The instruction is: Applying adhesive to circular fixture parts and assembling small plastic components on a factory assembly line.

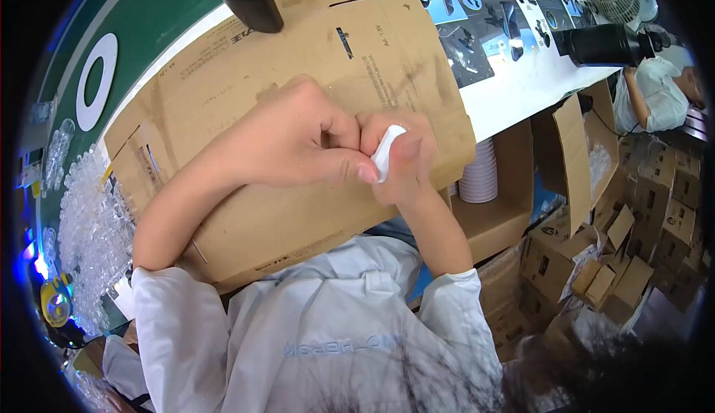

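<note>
Both of my hands meet above a brown cardboard sheet [246, 223] that covers the table in front of me. My right hand [410, 148] is closed around a small white piece [386, 154], thumb lying along it. It looks smooth and narrow; the rest of it is hidden in the fingers, so I cannot tell its kind. Coming in from the left, my left hand [305, 134] is closed too. Its thumb tip presses against the lower end of the white piece, and its knuckles touch the right hand's fingers.
A black bottle [253, 7] stands at the sheet's far edge; another black bottle [603, 45] lies at the right near printed packaging [477, 26]. Left are a white ring [97, 81] and heaped clear plastic pieces [93, 227]. Cartons [558, 253] fill the right; another person [655, 96] sits beyond.
</note>
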Available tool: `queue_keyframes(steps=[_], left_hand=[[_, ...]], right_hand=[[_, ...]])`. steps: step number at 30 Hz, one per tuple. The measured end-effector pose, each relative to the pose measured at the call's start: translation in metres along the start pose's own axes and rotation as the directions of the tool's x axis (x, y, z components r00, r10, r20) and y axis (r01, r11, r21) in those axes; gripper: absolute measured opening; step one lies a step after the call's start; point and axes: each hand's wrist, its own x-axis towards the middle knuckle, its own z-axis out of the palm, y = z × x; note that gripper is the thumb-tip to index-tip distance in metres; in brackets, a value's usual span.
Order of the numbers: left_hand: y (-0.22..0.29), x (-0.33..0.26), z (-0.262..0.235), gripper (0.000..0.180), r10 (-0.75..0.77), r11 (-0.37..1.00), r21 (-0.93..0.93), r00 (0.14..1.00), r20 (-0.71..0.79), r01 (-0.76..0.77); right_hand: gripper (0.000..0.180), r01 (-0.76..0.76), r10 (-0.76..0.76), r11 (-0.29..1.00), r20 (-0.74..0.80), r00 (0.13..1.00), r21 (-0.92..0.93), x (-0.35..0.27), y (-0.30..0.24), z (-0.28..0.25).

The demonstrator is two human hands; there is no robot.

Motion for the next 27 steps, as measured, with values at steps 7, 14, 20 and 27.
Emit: queue_keyframes(steps=[7, 14, 20, 27], left_hand=[[-0.011, 0.000, -0.002, 0.022, 0.145, 0.988, -0.029, 0.984, -0.106, -0.149], [-0.021, 0.002, 0.003, 0.025, 0.253, 0.934, -0.228, 0.960, -0.116, -0.274], [-0.016, 0.000, 0.000, 0.025, 0.234, 0.944, -0.213, 0.967, -0.099, -0.250], [-0.011, -0.002, -0.006, 0.025, 0.246, 0.962, -0.107, 0.968, -0.049, -0.250]], right_hand=[[0.076, -0.013, 0.019, 0.988, -0.039, 0.999, 0.153, 0.006, 0.001, 0.008], [0.076, -0.018, 0.016, 0.972, 0.014, 1.000, 0.233, 0.006, 0.000, 0.003], [0.074, 0.086, -0.088, 0.978, 0.001, 0.996, 0.189, 0.007, 0.001, 0.005], [0.073, 0.083, -0.095, 0.970, 0.043, 0.995, 0.229, 0.005, 0.003, 0.006]])
